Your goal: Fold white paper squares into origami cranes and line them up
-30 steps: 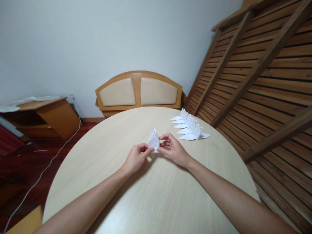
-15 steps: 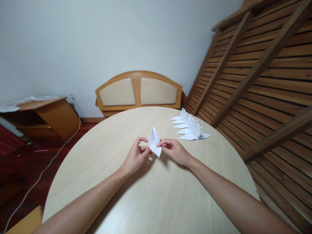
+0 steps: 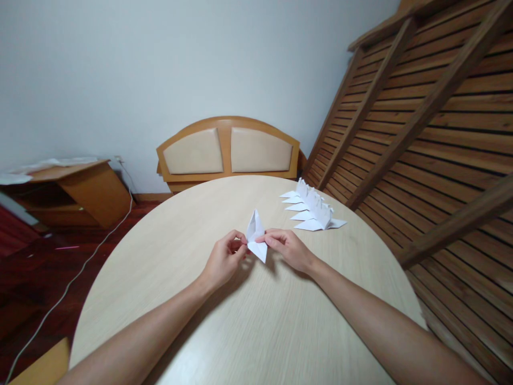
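A folded white paper figure [image 3: 257, 250], pointed at top and bottom, is held between my hands just above the round table [image 3: 168, 256]. My left hand [image 3: 225, 255] pinches its left edge between thumb and fingertips. From the other side, my right hand [image 3: 287, 248] grips the figure, with a fingertip lying across its middle. Up and to the right, a row of folded white paper pieces [image 3: 315, 211] stands close together, their flat points spreading to the sides.
Behind the table rises a wooden headboard [image 3: 230, 131] with cream panels. A slatted wooden frame [image 3: 425, 123] leans along the right side. On the left are a low wooden cabinet [image 3: 96, 192] and a white cable [image 3: 86, 262] trailing over the dark red floor.
The paper figure has tilted slightly, its lower point coming a little nearer and to the right. My left fingers have closed in on its edge; my right hand stays almost in place.
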Demonstrator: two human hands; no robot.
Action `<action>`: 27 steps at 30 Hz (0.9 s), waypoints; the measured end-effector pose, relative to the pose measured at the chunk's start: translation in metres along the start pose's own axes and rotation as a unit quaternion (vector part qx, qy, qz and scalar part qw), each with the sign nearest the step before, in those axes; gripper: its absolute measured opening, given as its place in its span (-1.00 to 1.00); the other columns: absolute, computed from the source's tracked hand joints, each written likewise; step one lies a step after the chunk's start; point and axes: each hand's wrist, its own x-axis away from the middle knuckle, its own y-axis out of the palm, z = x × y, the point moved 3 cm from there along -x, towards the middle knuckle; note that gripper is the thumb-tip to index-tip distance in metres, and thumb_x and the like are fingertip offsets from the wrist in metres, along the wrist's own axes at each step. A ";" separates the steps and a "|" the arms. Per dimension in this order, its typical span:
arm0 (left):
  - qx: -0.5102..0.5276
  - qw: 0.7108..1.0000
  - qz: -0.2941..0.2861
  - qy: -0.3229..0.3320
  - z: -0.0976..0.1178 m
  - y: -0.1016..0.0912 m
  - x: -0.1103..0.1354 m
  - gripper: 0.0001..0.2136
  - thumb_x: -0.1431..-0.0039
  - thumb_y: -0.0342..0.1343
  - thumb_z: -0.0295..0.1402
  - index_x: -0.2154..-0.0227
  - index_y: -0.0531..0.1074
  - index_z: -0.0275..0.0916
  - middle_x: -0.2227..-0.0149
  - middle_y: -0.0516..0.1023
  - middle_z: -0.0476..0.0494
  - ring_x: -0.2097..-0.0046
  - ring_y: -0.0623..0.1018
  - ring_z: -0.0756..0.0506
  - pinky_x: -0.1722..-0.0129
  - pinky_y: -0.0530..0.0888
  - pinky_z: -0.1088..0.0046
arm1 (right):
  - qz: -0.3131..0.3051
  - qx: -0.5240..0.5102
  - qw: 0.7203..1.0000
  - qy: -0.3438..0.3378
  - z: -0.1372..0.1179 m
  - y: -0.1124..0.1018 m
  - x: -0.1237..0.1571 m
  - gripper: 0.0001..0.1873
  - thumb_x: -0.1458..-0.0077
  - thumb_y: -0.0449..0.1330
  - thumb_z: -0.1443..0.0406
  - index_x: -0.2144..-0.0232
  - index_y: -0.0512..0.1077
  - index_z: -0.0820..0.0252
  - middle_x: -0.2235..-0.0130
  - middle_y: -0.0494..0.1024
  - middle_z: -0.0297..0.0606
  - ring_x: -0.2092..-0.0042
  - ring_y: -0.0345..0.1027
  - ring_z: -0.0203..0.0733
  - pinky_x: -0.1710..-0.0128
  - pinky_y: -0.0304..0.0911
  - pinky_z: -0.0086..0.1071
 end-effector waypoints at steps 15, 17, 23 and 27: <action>0.010 1.000 -0.008 -0.010 0.005 0.005 0.004 -0.64 -0.09 0.26 -0.14 0.23 0.23 -0.19 0.42 0.53 -0.01 0.38 0.50 -0.01 0.39 0.36 0.52 | 0.073 -0.071 0.995 0.010 0.010 0.004 0.001 -0.56 -0.05 0.36 0.27 0.13 0.20 0.08 0.26 0.46 -0.37 0.30 0.44 -0.28 0.26 0.37 -0.36; 0.011 1.000 -0.006 -0.006 0.005 0.004 0.004 -0.63 -0.11 0.24 -0.14 0.20 0.20 -0.18 0.40 0.56 -0.03 0.38 0.52 -0.02 0.40 0.37 0.52 | 0.066 -0.057 0.996 -0.001 0.008 0.005 0.002 -0.51 -0.06 0.34 0.29 0.04 0.19 0.07 0.18 0.47 -0.31 0.26 0.45 -0.27 0.22 0.40 -0.32; -0.046 0.998 -0.023 0.032 0.006 0.002 0.004 -0.72 -0.24 0.14 -0.22 0.07 0.26 -0.21 0.23 0.64 -0.23 0.25 0.62 -0.09 0.38 0.43 0.50 | 0.058 -0.001 0.998 -0.035 0.009 0.003 0.002 -0.53 -0.09 0.32 0.31 -0.04 0.32 0.08 0.04 0.47 -0.20 0.17 0.47 -0.21 0.14 0.45 -0.24; -0.082 0.995 -0.033 0.055 0.007 0.001 0.004 -0.70 -0.29 0.10 -0.27 -0.03 0.33 -0.22 0.12 0.64 -0.28 0.17 0.64 -0.13 0.34 0.49 0.45 | 0.068 0.007 0.996 -0.051 0.009 0.002 0.002 -0.47 -0.08 0.32 0.33 -0.09 0.32 0.03 0.05 0.50 -0.22 0.13 0.46 -0.18 0.12 0.45 -0.22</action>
